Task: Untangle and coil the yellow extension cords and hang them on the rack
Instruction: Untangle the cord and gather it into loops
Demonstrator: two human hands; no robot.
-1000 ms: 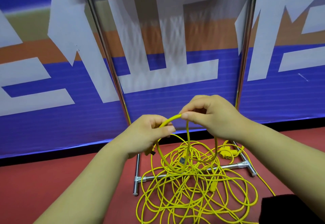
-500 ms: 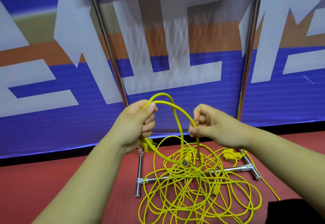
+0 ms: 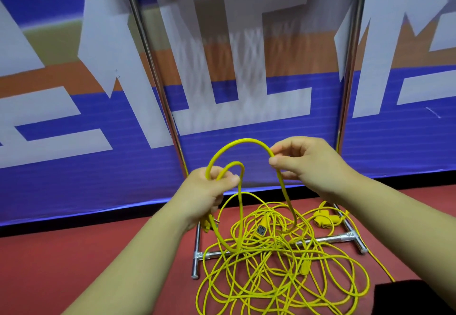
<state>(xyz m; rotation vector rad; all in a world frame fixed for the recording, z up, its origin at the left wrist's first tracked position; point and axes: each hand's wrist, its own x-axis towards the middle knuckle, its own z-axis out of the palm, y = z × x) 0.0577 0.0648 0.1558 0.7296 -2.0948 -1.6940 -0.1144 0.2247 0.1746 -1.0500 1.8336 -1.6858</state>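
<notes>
Head view: round loops of smooth yellow cord (image 3: 246, 139).

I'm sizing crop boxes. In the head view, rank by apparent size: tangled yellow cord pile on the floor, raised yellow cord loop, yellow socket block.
1. Tangled yellow cord pile on the floor: largest.
2. Raised yellow cord loop: smaller, though nearer the camera.
3. Yellow socket block: clearly smallest.

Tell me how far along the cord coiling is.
Done: a small loop is gathered in the left hand. In hand: the right hand pinches the next loop. Left: most cord lies in the tangled pile on the floor; none hangs on the visible rack.
</notes>
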